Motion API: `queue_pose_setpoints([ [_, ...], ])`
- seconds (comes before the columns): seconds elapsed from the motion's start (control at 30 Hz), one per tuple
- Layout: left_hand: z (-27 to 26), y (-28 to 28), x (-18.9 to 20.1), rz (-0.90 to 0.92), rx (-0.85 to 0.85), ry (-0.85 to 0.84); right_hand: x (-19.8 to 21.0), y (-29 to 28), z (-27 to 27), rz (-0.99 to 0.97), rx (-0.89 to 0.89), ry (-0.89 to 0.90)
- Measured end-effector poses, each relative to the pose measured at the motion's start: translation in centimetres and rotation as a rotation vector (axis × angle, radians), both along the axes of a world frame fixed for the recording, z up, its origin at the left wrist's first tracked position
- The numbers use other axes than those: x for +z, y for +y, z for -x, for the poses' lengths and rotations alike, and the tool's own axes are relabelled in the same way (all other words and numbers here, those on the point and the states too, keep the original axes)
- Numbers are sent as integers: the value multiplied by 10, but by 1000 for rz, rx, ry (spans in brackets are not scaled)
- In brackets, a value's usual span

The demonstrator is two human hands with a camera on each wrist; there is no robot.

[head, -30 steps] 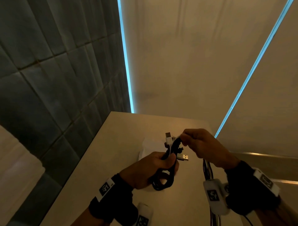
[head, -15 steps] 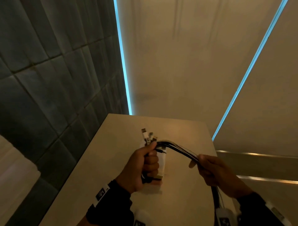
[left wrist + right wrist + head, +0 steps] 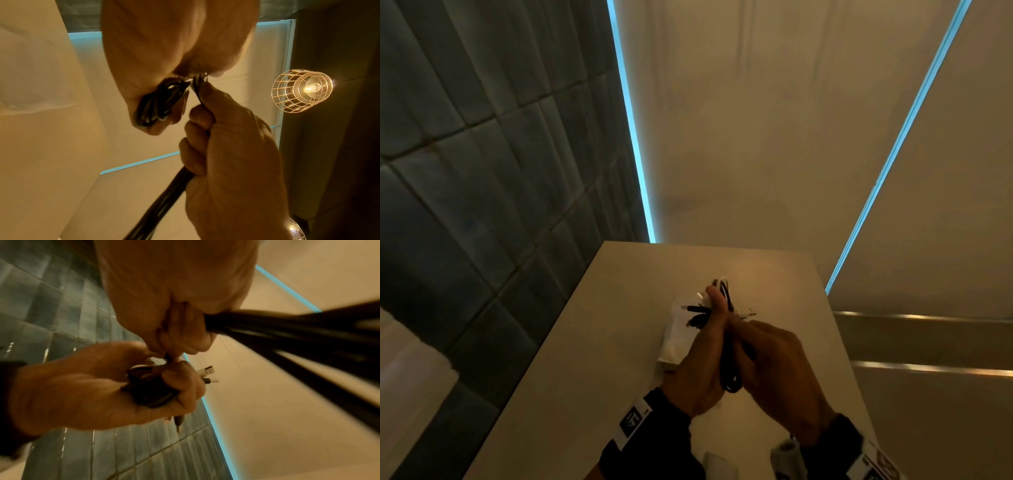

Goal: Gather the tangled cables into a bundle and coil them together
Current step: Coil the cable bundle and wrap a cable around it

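Observation:
A bundle of black and white cables (image 3: 728, 363) is held above the beige table (image 3: 592, 342). My left hand (image 3: 703, 356) grips the coiled part (image 3: 158, 104) (image 3: 148, 391), with plug ends (image 3: 206, 370) sticking out past its fingers. My right hand (image 3: 774, 363) is pressed against the left, fingers curled round the loose run of the cables (image 3: 164, 199) (image 3: 287, 337), which trails away behind it. Both hands are close together over the middle of the table.
A white packet (image 3: 676, 335) lies on the table under my left hand. A dark tiled wall (image 3: 482, 171) stands on the left, beige panels with blue light strips (image 3: 633, 137) behind. A caged lamp (image 3: 302, 91) hangs overhead. The table's right edge (image 3: 835, 342) is near.
My right hand, which was stretched out to the right pulling the cables taut, has swung back in against the left hand, bringing the cable run onto the coil.

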State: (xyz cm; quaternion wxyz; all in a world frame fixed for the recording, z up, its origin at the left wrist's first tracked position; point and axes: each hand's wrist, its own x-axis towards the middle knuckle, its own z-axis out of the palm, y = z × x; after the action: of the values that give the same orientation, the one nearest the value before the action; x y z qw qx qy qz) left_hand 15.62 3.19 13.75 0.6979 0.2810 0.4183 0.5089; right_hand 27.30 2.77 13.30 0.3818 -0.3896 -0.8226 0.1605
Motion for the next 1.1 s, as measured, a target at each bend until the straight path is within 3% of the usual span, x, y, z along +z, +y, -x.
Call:
queue_pose_setpoints([
  [0.07,0,0,-7,-21,9,50,-3,0,4,-40,-2,-115],
  [0.2,3,8,-8,118,93,-40,-5,-1,6,-1,-13,-307],
  [0.27,9,18,-5,127,131,-78,-1,-6,5,120,20,-178],
  [0.33,16,31,4,132,205,-237,-2,-15,3,301,39,31],
  [0.43,41,51,16,60,310,-369,-25,-26,-18,649,76,307],
  [0.53,64,60,31,-56,362,-391,-52,-33,-48,1033,150,239],
  [0.6,61,57,38,-108,360,-342,-54,-26,-54,1016,171,177],
  [0.67,40,52,40,-146,335,-260,-38,-16,-44,868,113,304],
  [0.73,16,45,38,-167,300,-184,-20,-7,-22,797,165,427],
  [0.8,4,42,38,-168,287,-178,-10,-6,-1,817,240,541],
  [0.9,12,47,48,-159,251,-209,-12,-12,2,1003,291,763],
  [1.0,33,49,56,-121,117,-74,-28,-14,-18,1163,348,735],
  [1.1,50,47,61,-74,56,-101,-45,-17,-39,1272,285,535],
])
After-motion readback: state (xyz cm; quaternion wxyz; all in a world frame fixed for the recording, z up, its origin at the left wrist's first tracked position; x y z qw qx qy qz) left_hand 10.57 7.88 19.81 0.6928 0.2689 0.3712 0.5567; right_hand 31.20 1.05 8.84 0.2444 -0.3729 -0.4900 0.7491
